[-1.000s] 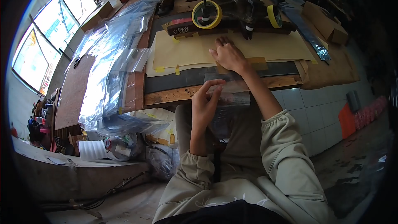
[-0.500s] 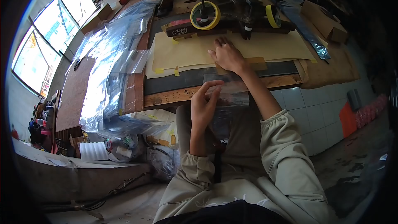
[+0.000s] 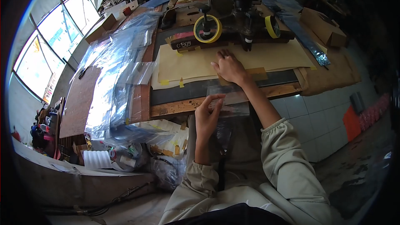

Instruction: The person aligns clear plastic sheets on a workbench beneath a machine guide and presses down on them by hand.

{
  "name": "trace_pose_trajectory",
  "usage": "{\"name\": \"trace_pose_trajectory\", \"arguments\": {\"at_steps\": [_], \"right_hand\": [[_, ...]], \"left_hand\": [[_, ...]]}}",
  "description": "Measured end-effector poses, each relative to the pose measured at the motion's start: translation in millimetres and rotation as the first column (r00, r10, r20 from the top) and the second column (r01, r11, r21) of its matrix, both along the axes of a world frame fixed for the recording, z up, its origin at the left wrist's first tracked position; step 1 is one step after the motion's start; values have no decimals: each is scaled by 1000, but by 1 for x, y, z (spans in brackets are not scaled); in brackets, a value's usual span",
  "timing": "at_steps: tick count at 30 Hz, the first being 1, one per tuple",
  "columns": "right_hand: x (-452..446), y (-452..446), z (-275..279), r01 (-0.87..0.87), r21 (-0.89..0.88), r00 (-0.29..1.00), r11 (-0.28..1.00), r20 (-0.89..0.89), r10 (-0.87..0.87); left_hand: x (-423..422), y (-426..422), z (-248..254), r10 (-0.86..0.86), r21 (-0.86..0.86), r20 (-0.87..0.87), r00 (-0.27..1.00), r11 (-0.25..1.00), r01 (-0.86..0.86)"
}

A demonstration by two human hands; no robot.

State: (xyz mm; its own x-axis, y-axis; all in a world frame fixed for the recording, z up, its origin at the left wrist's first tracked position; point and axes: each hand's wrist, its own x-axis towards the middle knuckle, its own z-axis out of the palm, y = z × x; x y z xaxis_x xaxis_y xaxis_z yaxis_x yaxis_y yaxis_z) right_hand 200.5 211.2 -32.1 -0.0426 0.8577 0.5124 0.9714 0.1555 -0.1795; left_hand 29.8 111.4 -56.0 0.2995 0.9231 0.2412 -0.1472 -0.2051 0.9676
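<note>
My right hand (image 3: 230,67) lies on the beige sheet (image 3: 191,63), fingers stretched out just in front of the dark press bar (image 3: 233,40). Beneath its wrist is a brown tape strip (image 3: 258,74) at the sheet's front edge. At the table's front edge, my left hand (image 3: 207,114) is curled with thumb and index finger pinched on the near edge of a clear plastic piece (image 3: 236,108). That plastic hangs over the wooden edge toward my lap; whether it is a bag or a single sheet I cannot tell.
Two yellow tape rolls (image 3: 218,33) (image 3: 272,27) hang on the machine. Shiny clear plastic bags (image 3: 112,87) cover the table's left side. A cardboard box (image 3: 318,27) and brown paper (image 3: 333,73) lie at the right. A white foam roll (image 3: 96,159) sits low at the left.
The view has shifted a little, so the table appears slightly lower and further right at its left side. Both hands keep nearly the same pose and place.
</note>
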Motion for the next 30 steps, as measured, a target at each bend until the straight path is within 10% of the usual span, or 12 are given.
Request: {"name": "trace_pose_trajectory", "arguments": {"at_steps": [15,30], "right_hand": [[-6,-23,17,-7,102,994,995,-105,18],[-6,-23,18,4,63,994,998,-110,3]], "left_hand": [[-6,-1,33,25,89,-364,931,996,8],[-3,3,17,34,96,-238,971,995,-11]]}}
